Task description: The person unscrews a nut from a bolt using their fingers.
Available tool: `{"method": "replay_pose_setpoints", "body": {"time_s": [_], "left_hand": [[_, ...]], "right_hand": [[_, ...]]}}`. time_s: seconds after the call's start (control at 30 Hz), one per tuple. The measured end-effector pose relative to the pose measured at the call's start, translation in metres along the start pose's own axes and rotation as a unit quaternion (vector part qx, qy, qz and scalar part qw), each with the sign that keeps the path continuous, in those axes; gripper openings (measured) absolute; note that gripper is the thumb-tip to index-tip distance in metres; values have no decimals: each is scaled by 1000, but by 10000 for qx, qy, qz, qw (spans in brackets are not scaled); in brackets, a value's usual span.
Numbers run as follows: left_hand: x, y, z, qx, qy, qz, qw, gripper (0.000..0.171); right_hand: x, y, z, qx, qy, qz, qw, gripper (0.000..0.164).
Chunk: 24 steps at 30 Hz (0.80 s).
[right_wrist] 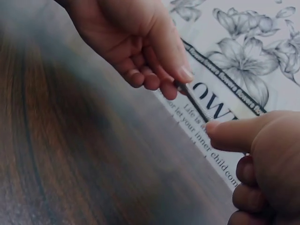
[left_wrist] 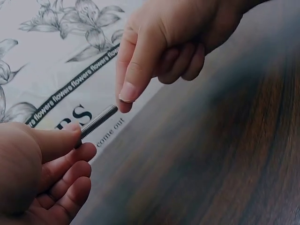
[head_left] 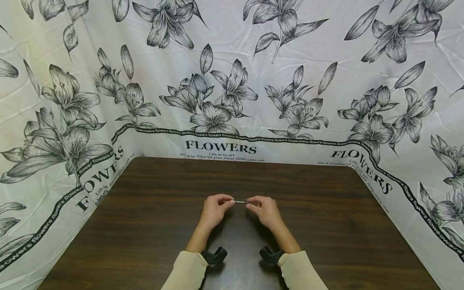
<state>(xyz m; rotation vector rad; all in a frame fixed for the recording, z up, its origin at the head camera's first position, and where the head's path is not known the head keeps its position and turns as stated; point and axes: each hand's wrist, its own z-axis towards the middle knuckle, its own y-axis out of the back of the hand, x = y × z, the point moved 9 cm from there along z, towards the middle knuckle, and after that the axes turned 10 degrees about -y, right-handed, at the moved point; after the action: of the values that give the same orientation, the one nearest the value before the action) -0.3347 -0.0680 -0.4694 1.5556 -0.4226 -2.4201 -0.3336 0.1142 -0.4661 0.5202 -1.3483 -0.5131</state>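
A thin silver threaded bolt (left_wrist: 99,121) spans the gap between the two hands above the table. My left hand (head_left: 214,211) pinches one end between thumb and forefinger, and a darker, wider end shows at that grip in the right wrist view. My right hand (head_left: 267,210) has thumb and forefinger pressed together right at the bolt's other end. Between those fingertips is a small shiny piece, mostly hidden, whose kind I cannot tell. The left hand's other fingers (left_wrist: 70,180) are loosely bent below the bolt. The right hand's remaining fingers (left_wrist: 183,63) curl toward the palm.
A dark brown wooden table (head_left: 152,225) lies under both hands. White cloth (head_left: 301,24) printed with flowers and lettering surrounds its back and sides. Black wrist devices (head_left: 215,256) sit on both forearms beside the cream sleeves (head_left: 188,268).
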Motion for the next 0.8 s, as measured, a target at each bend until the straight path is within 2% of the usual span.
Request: {"method": "replay_pose_setpoints", "body": {"time_s": [0.23, 0.5, 0.8], "left_hand": [[8, -1, -3, 76, 25, 407, 9991, 9], [11, -3, -4, 125, -102, 650, 9978, 10], [8, -7, -6, 151, -661, 1196, 9905, 8]], "right_hand": [[-9, -8, -2, 271, -213, -479, 9983, 16], [-16, -6, -3, 132, -189, -934, 9954, 17], [-17, -11, -4, -189, -180, -1755, 9841, 22]]}}
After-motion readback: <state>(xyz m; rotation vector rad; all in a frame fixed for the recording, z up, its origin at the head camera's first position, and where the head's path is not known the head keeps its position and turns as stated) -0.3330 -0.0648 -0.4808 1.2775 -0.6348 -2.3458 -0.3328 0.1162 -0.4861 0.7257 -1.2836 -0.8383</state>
